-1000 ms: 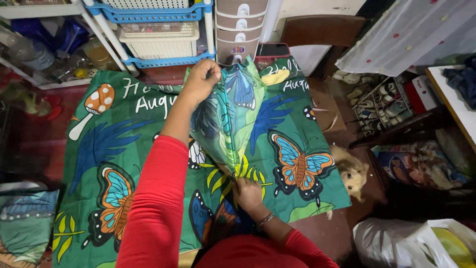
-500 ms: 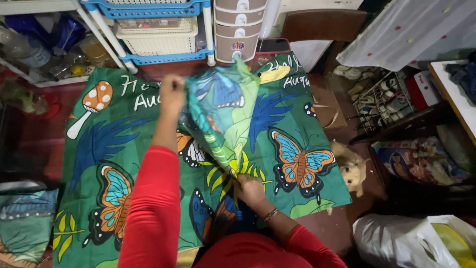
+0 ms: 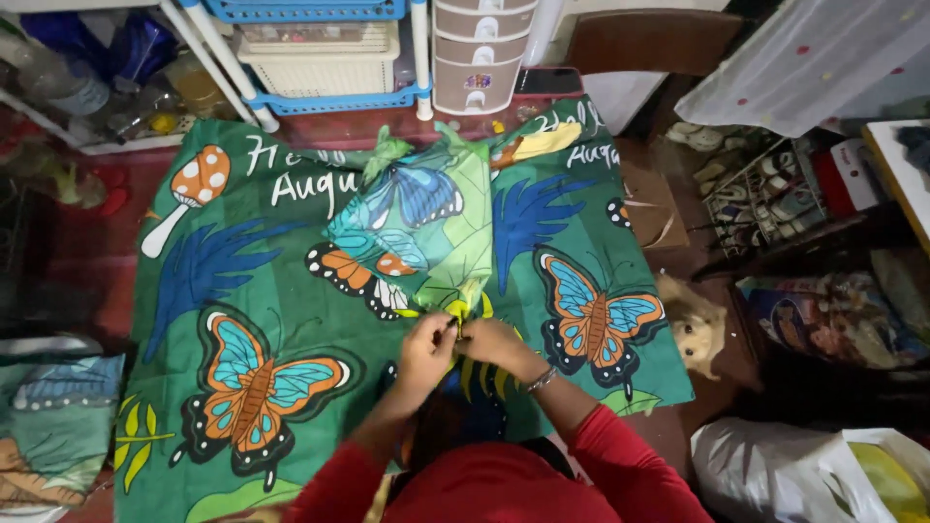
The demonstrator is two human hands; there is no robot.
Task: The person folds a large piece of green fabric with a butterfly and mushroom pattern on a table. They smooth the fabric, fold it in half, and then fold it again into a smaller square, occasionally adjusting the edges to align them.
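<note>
Seen from above, a person in red sleeves kneels or sits on the floor over a large green printed cloth (image 3: 291, 320) that lies spread flat, patterned with orange and turquoise butterflies, blue feathery leaves and a spotted orange mushroom. On top of it, near the middle, lies a smaller piece of cloth (image 3: 426, 228) in lighter green with a blue butterfly, bunched and creased, its far end reaching toward the shelving and its near end narrowing to a point at the person's hands. The left hand (image 3: 426, 344) and the right hand (image 3: 489, 341) meet there, side by side and touching, both with fingers pinched closed on that near tip of the smaller cloth; a bracelet shows on the right wrist. As a judgement, the folding or gathering of the smaller piece looks only partly done: its near end is drawn together between the fingers, while the rest is loose, wrinkled and uneven, and the large cloth beneath is fully open and unfolded. Beyond the cloth stand a white shelf frame with a blue basket (image 3: 310, 10), a cream basket (image 3: 320, 48) and a small set of plastic drawers (image 3: 480, 53). To the right a small pale dog (image 3: 693, 324) sits just beside the cloth's edge, with a white plastic bag (image 3: 794, 475) near the lower corner and a folded printed cloth (image 3: 53, 416) at the left.
</note>
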